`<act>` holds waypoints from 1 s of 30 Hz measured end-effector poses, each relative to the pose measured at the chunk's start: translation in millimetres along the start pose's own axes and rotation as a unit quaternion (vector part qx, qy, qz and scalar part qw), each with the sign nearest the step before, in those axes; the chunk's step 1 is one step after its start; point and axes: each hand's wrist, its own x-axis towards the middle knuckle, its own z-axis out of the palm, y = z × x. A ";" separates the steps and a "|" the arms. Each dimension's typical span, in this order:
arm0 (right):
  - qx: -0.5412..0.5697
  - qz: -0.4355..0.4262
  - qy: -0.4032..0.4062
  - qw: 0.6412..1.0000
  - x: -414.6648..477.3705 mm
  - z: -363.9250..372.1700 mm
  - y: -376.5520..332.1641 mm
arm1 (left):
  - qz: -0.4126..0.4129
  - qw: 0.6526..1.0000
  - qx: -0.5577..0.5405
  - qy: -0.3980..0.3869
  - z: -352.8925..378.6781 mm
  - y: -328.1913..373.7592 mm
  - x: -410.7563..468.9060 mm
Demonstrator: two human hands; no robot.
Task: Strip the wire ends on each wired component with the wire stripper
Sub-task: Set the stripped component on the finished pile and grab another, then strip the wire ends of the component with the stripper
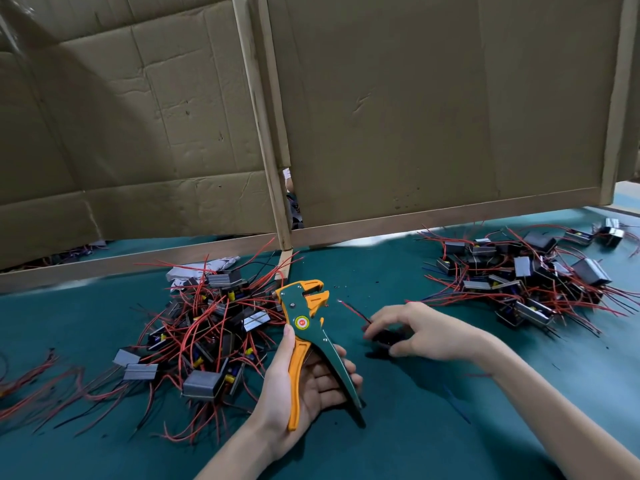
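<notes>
My left hand [304, 379] grips the green and orange wire stripper [311, 337] by its handles, jaws pointing up and away, handles spread. To its right my right hand [415, 330] holds a small dark wired component [382, 337] down on the green mat. A red wire [351, 311] runs from that component up and left, ending just right of the stripper's jaws without touching them.
A heap of components with red wires [207, 337] lies left of the stripper. A second heap [526, 275] sits at the far right. Cardboard panels in a wooden frame [277, 161] wall off the back of the green mat [433, 427]. Loose red wires [31, 382] trail at the left edge.
</notes>
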 end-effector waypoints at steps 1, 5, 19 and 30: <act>-0.004 -0.008 0.019 1.000 -1.3 -1.7 -0.1 | 0.000 1.000 0.001 0.001 0.0 -0.1 -0.1; -0.010 0.005 0.064 0.998 -4.2 -6.6 4.1 | 0.001 1.000 -0.004 -0.003 -0.3 -1.0 -0.1; -0.024 0.015 0.138 0.990 2.6 8.8 -2.1 | 0.002 1.000 -0.012 -0.023 0.7 -0.1 -2.4; 0.334 0.052 0.122 0.933 -0.4 6.4 -18.2 | -0.018 0.997 0.006 -0.077 0.4 2.6 -3.5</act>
